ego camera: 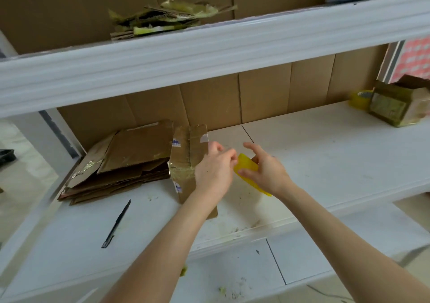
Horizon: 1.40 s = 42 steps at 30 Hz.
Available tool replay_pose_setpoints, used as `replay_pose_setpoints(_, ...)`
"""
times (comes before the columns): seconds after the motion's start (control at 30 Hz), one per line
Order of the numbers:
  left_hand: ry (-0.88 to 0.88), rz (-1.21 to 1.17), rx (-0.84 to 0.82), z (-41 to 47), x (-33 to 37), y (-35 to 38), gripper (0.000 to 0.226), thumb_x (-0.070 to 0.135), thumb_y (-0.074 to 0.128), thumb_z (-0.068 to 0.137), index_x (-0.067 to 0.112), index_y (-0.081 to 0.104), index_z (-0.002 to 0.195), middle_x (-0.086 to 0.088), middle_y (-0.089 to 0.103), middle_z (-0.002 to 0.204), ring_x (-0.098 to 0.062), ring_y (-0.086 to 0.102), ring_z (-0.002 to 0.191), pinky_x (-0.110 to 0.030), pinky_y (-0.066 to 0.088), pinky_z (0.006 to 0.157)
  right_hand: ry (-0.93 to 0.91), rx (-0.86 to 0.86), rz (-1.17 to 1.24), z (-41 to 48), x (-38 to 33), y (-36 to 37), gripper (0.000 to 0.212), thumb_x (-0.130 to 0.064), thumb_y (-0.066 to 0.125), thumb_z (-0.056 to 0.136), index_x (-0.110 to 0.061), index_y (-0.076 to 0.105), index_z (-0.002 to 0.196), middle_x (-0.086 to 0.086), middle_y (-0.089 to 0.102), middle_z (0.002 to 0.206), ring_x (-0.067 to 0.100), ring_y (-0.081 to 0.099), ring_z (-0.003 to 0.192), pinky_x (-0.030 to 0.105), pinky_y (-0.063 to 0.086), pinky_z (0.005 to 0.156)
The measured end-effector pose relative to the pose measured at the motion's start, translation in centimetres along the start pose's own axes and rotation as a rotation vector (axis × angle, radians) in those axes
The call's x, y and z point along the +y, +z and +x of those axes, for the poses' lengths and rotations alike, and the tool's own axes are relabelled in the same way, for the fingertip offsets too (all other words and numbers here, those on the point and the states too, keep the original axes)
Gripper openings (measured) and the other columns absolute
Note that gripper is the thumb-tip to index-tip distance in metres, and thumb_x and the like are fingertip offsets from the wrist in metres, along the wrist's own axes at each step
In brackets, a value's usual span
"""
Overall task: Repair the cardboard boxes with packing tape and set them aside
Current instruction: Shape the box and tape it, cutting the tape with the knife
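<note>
A small worn cardboard box [186,161] with old tape on its seams stands on the white shelf [325,163], in the middle of the view. My right hand [263,170] holds a yellow roll of packing tape [246,165] just right of the box. My left hand [214,170] is in front of the box's right side, its fingertips pinched at the edge of the roll. Whether a strip of tape is pulled out I cannot tell.
A stack of flattened cardboard boxes [123,163] lies left of the box. A black utility knife [116,224] lies on the shelf's front left. At the far right stand a taped box [398,107] and another yellow tape roll [359,99]. Torn cardboard scraps [162,16] sit on the upper shelf.
</note>
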<state>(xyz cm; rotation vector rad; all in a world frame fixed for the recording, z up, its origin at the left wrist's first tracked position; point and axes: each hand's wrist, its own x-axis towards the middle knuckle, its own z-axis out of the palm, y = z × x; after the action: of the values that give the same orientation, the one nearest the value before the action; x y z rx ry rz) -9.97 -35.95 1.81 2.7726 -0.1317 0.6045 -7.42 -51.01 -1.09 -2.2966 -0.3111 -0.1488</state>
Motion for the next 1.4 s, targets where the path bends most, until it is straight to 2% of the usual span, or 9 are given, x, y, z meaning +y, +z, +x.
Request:
replay_pose_setpoints(0.07, -0.045, -0.023, 0.181, -0.3, -1.7, -1.3, 0.01, 0.027, 0.057, 0.094, 0.028, 0.064, 0.086, 0.004, 0.047, 0.122, -0.013, 0.053, 0.08, -0.02, 0.031, 0.05, -0.035, 0.002, -0.226, -0.2, 1.0, 0.9, 0.063, -0.035, 0.066, 0.086, -0.034, 0.038, 0.142, -0.002, 0.058, 0.124, 0.023, 0.051, 0.119, 0.029, 0.04, 0.089)
replay_pose_setpoints(0.17, -0.008, -0.206, 0.44, -2.1, -5.5, -3.2, 0.011, 0.013, 0.062, 0.09, 0.017, 0.072, 0.093, 0.002, 0.06, 0.108, -0.003, 0.056, 0.077, -0.013, 0.044, 0.058, -0.047, -0.029, -0.49, -0.9, 3.0, 2.6, 0.054, -0.036, 0.059, 0.089, -0.035, 0.04, 0.14, -0.005, 0.05, 0.137, 0.022, 0.045, 0.128, 0.034, 0.036, 0.102)
replay_pose_setpoints(0.37, -0.28, -0.373, 0.353, -8.1, -10.2, -0.3, 0.034, 0.004, 0.051, 0.095, 0.008, 0.057, 0.128, -0.005, 0.059, 0.128, -0.014, 0.058, 0.112, -0.021, 0.044, 0.092, -0.027, -0.148, -0.693, -1.8, 4.2, 5.4, 0.045, -0.028, 0.044, 0.097, -0.034, 0.036, 0.14, -0.003, 0.045, 0.139, 0.023, 0.04, 0.131, 0.037, 0.033, 0.102)
replay_pose_setpoints(0.57, -0.291, -0.416, 0.33, -7.7, -9.5, 0.8, 0.05, 0.014, 0.045, 0.099, 0.016, 0.031, 0.147, 0.006, 0.031, 0.151, 0.0, 0.027, 0.135, 0.004, 0.018, 0.099, -0.167, 0.189, -0.129, -2.2, -1.6, 7.3, 0.056, -0.029, 0.056, 0.096, -0.01, 0.038, 0.146, 0.011, 0.046, 0.143, 0.028, 0.044, 0.129, 0.04, 0.043, 0.097)
replay_pose_setpoints(0.73, -0.243, -0.408, 0.182, -5.3, -9.0, 1.8, 0.059, 0.018, 0.041, 0.101, 0.022, 0.01, 0.151, 0.013, 0.001, 0.156, -0.009, 0.013, 0.145, -0.008, 0.022, 0.105, -0.181, 0.059, -0.003, -1.3, -6.1, 11.3, 0.079, -0.032, 0.053, 0.097, -0.008, 0.003, 0.154, 0.009, 0.008, 0.162, 0.025, 0.033, 0.141, 0.034, 0.038, 0.105)
replay_pose_setpoints(0.8, -0.325, -0.444, 0.178, -4.7, -9.8, 2.0, 0.062, 0.02, 0.042, 0.101, 0.019, 0.007, 0.152, 0.0, 0.007, 0.16, -0.018, 0.027, 0.142, -0.006, 0.023, 0.1, -0.109, 0.067, 0.075, -0.6, -6.1, 11.8, 0.08, -0.029, 0.053, 0.097, -0.008, -0.001, 0.154, 0.01, 0.014, 0.161, 0.027, 0.038, 0.138, 0.037, 0.041, 0.103)
replay_pose_setpoints(0.97, -0.491, -0.473, 0.032, -4.1, -10.9, 2.1, 0.068, 0.03, 0.043, 0.1, 0.021, 0.001, 0.153, -0.013, 0.051, 0.137, -0.027, 0.056, 0.115, -0.036, 0.047, 0.096, 0.071, 0.019, 0.184, 0.8, -5.7, 12.1, 0.077, -0.033, 0.054, 0.097, -0.011, 0.007, 0.154, 0.009, 0.057, 0.133, 0.029, 0.057, 0.117, 0.041, 0.049, 0.094)
replay_pose_setpoints(1.23, -0.396, -0.48, 0.208, -7.9, -9.9, 1.0, 0.059, 0.049, 0.06, 0.084, 0.028, 0.047, 0.138, 0.007, 0.069, 0.095, -0.007, 0.065, 0.083, -0.026, 0.055, 0.071, -0.004, 0.204, -0.173, -2.3, -5.2, 10.2, 0.087, -0.084, 0.037, 0.067, -0.022, 0.052, 0.126, 0.001, 0.07, 0.096, 0.027, 0.067, 0.083, 0.03, 0.045, 0.06)
replay_pose_setpoints(1.4, -0.47, -0.478, 0.236, -7.5, -10.3, 0.9, 0.039, 0.039, 0.07, 0.081, 0.03, 0.066, 0.119, 0.009, 0.068, 0.079, 0.001, 0.061, 0.067, -0.013, 0.048, 0.06, -0.08, 0.221, -0.295, -2.2, -4.5, 10.1, 0.068, -0.068, 0.047, 0.081, -0.016, 0.059, 0.122, 0.006, 0.071, 0.093, 0.031, 0.067, 0.081, 0.031, 0.037, 0.059)
